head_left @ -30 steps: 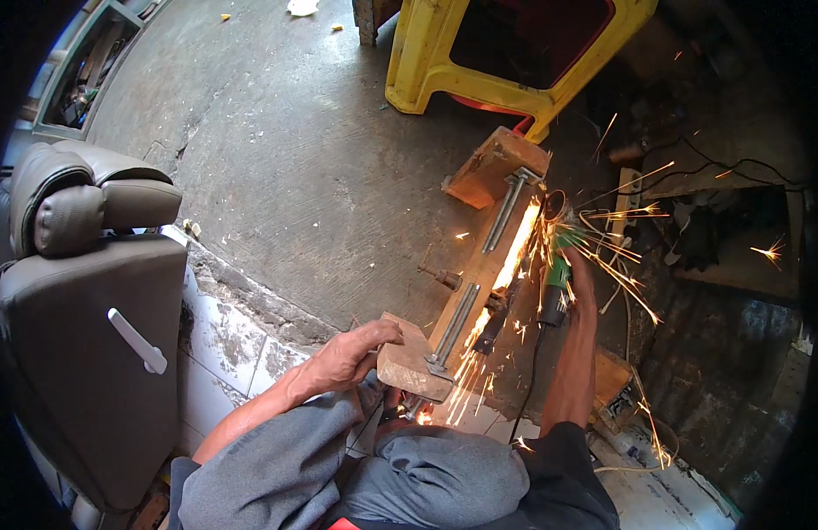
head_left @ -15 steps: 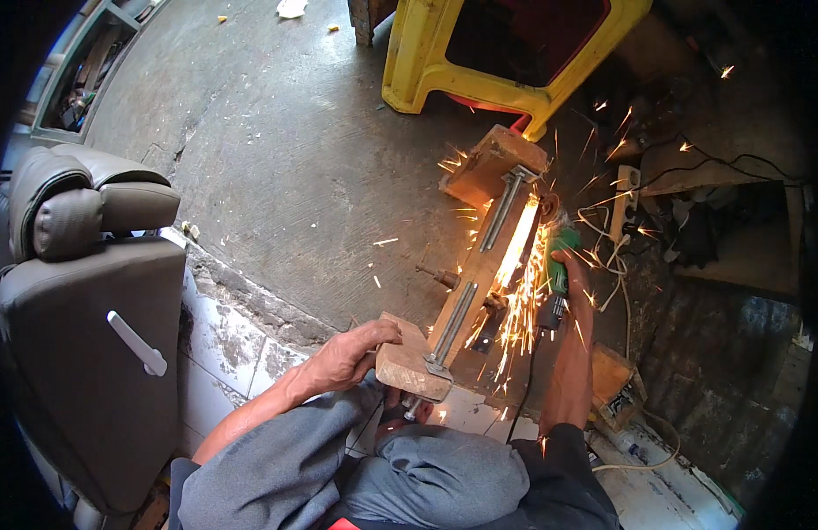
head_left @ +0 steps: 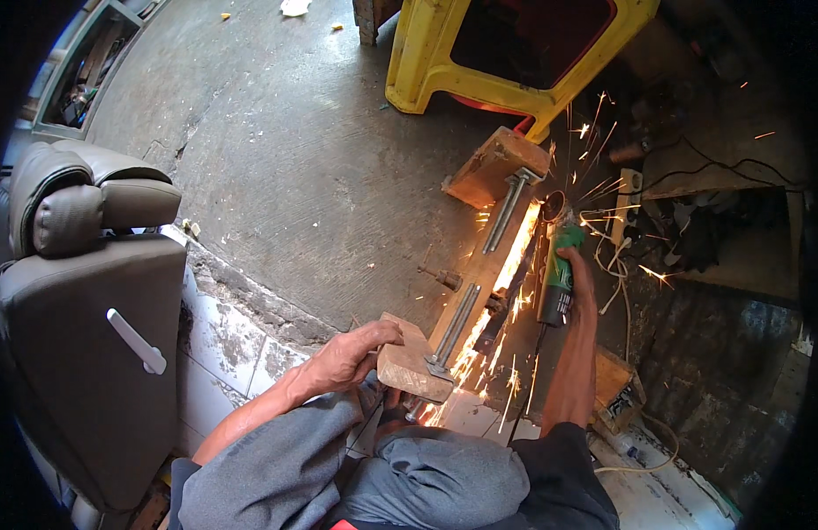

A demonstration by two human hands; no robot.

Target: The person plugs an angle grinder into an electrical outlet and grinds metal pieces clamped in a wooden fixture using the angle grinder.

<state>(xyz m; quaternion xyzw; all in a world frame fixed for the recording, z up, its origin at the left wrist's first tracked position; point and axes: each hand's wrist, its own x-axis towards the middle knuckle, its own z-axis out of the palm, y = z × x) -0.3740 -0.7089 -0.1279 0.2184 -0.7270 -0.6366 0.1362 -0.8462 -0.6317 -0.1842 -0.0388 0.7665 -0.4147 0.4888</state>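
My right hand [head_left: 580, 274] is wrapped round a green angle grinder [head_left: 559, 272], its disc up near the far end of a wooden frame. Bright sparks stream back along the frame's right side and spray outward. The frame is a long plank [head_left: 485, 263] with a far block [head_left: 497, 168] and a near block [head_left: 415, 367]. Two threaded metal rods [head_left: 463, 316] run along its top. My left hand [head_left: 360, 347] grips the near block's left edge, fingers curled over it. A small clamp [head_left: 441, 277] sticks out on the plank's left side. What the disc touches is hard to make out in the glare.
A yellow plastic stool [head_left: 418, 62] stands just beyond the far block. At left is a grey padded car seat [head_left: 91, 344]. A white power strip [head_left: 627, 208] with cords lies to the right of the grinder. White tiles [head_left: 223, 331] edge the concrete floor [head_left: 285, 194].
The grinder has shifted slightly, and its disc shows more clearly. The spark stream has narrowed and now hugs the plank, reaching the near end. My left hand stays in place.
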